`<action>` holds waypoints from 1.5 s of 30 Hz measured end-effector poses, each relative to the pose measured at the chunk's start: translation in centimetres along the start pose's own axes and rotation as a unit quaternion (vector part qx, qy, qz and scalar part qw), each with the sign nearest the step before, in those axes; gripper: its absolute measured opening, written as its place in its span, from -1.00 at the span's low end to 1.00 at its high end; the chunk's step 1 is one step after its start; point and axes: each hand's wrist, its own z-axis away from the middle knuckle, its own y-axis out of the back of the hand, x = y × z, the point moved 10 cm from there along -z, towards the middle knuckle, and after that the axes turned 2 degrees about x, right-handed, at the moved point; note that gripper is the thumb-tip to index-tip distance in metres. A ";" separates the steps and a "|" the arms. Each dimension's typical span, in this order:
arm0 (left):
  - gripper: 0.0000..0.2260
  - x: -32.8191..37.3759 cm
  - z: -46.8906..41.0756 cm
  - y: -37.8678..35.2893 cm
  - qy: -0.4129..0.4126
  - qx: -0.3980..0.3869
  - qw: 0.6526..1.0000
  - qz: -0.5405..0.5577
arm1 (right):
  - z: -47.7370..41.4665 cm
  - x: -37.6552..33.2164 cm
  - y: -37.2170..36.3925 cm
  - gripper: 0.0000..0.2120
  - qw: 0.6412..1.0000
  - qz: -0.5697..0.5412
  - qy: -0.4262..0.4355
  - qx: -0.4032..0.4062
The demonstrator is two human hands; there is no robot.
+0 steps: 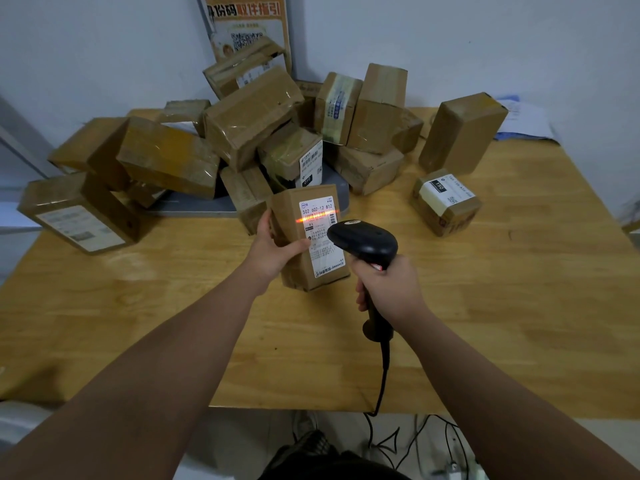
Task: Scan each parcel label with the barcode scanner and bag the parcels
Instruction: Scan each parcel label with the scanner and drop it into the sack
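- While everything in view rests on or above it, one desk (485,306) is the largest item: a flat rectangular top of pale, grained wood.
- One heap (214,133) of brown cardboard parcels covers the far left and centre of the desk. It holds roughly a dozen box-shaped units, glossy with clear tape. Some hide others, so an exact count cannot be given.
- Two more parcels stand apart on the right: one tall box (460,133), plain and upright, and one small box (445,202) with a white sticker, near it.
- One printed poster (249,26) leans on the wall behind the heap.
- One held parcel (294,268) is oblong taped cardboard, upright just in front of the heap.
- One barcode scanner (363,240) is black, smooth and pistol-shaped. Its head is just beside the held parcel, and one cable (382,375) trails off the near edge.
- Left grip (273,247): curled round the held parcel's left side.
- Right grip (391,285): wrapped round the scanner handle.
- One white label (320,233) faces the camera.
- One orange-red scan line (317,216) crosses the upper label.
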 end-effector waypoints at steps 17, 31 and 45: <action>-0.13 -0.1 0.3 0.1 -0.001 0.010 1.000 0.011 | 1.0 0.2 0.6 -0.75 1.000 0.016 0.027 0.004; -0.02 0.9 0.1 0.9 -0.088 0.013 0.994 -0.063 | 0.3 -0.6 1.9 -0.87 0.998 0.059 0.012 -0.009; -0.10 1.5 3.2 1.7 -0.085 0.047 0.995 -0.024 | 1.4 -1.3 1.0 -0.77 0.997 0.027 0.061 -0.040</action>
